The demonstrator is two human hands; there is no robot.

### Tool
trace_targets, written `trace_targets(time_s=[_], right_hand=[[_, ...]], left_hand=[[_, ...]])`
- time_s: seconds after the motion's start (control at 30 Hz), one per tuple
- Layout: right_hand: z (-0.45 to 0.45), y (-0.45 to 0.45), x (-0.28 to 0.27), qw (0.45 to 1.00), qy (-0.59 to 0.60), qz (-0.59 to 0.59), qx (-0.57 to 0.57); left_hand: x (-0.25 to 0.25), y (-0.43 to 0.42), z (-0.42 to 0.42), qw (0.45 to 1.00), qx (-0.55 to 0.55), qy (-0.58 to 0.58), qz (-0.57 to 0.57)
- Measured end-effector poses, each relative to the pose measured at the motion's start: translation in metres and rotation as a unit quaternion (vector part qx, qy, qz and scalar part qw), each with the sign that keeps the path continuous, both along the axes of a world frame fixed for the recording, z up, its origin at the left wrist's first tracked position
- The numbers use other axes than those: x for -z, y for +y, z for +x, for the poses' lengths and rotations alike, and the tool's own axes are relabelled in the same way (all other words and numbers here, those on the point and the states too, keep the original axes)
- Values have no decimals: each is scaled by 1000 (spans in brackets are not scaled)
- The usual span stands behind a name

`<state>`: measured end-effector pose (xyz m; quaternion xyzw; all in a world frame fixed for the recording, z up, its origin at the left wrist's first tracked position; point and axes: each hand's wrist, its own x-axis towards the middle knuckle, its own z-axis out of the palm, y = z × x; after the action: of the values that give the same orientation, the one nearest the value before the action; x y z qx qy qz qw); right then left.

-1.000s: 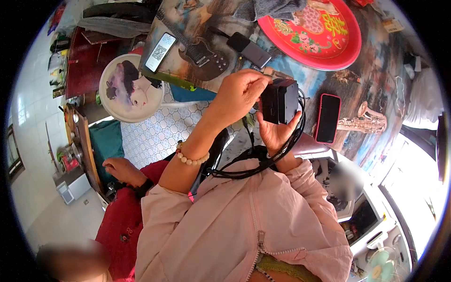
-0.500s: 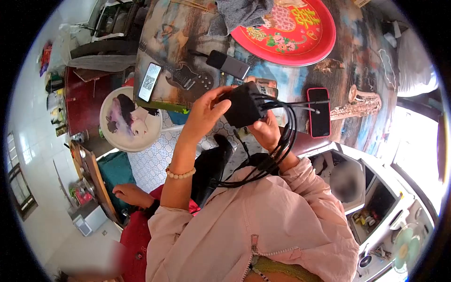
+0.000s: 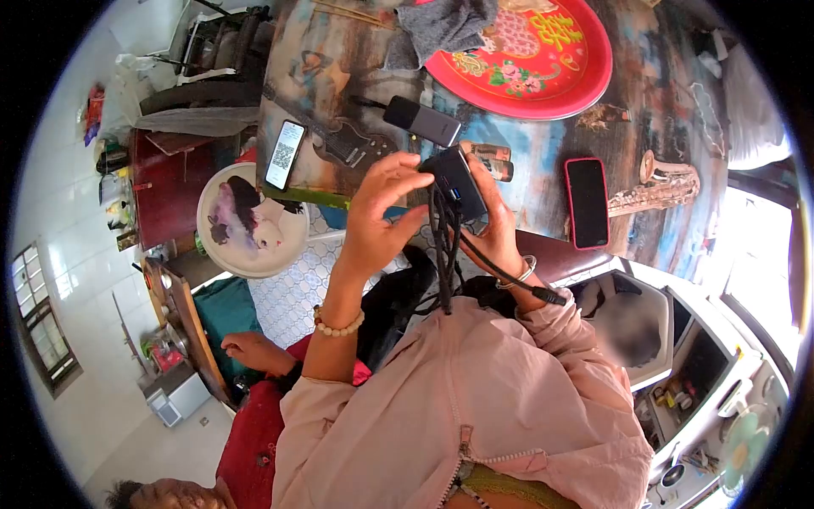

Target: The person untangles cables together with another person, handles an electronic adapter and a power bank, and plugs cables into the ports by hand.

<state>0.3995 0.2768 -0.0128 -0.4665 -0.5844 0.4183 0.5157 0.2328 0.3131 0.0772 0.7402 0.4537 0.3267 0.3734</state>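
Note:
A black box-shaped device (image 3: 465, 188) is in my right hand (image 3: 498, 227), whose fingers lie along its right edge. A blue USB port shows on the side facing me. Several black cables (image 3: 443, 246) come out of the box and hang down toward my jacket. One cable ends in a black plug (image 3: 549, 295) over my right sleeve. My left hand (image 3: 379, 216) is at the box's left side, thumb and fingers apart, with fingertips close to its upper left corner; whether they touch it I cannot tell.
On the patterned table are a red tray (image 3: 530, 89), a grey cloth (image 3: 437, 34), a dark power bank (image 3: 422, 120), a phone with a code (image 3: 285, 154) and a red-cased phone (image 3: 587, 204). A round stool (image 3: 254, 254) stands left. Another person's hand (image 3: 259, 352) is at lower left.
The box has turned, so its cables now hang down rather than out to the right, and the USB port shows. My left hand has loosened from the box; my right hand has moved up its side.

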Motion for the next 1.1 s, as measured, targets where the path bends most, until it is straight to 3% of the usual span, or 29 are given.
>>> trace_targets(time_s=[0.17, 0.23, 0.37, 0.43, 0.5, 0.57, 0.6, 1.03, 1.1], right_hand=[[-1, 3, -5, 1000, -5, 31, 2], [-4, 5, -3, 999, -9, 43, 6], [-14, 7, 0, 1000, -12, 26, -7], [-16, 7, -5, 1000, -20, -3, -17], [-20, 6, 1, 998, -32, -43, -31], [-21, 7, 4, 997, -44, -42, -38], [-22, 8, 5, 998, -33, -31, -32], [-33, 17, -1, 999, -7, -32, -23], [-34, 17, 3, 999, 14, 36, -16]], left_hand=[[1, 1, 2, 996, -22, 41, 72], [9, 3, -5, 991, 22, 89, 102], [9, -4, -8, 994, -11, 87, 71], [19, -12, -15, 995, -88, 38, 21], [46, -23, -31, 996, -89, 1, -30], [58, -36, -34, 955, -108, -192, -198], [56, -37, -34, 948, -103, -202, -223], [25, -28, -18, 957, -90, -229, -155], [15, -27, -14, 957, -84, -228, -159]])
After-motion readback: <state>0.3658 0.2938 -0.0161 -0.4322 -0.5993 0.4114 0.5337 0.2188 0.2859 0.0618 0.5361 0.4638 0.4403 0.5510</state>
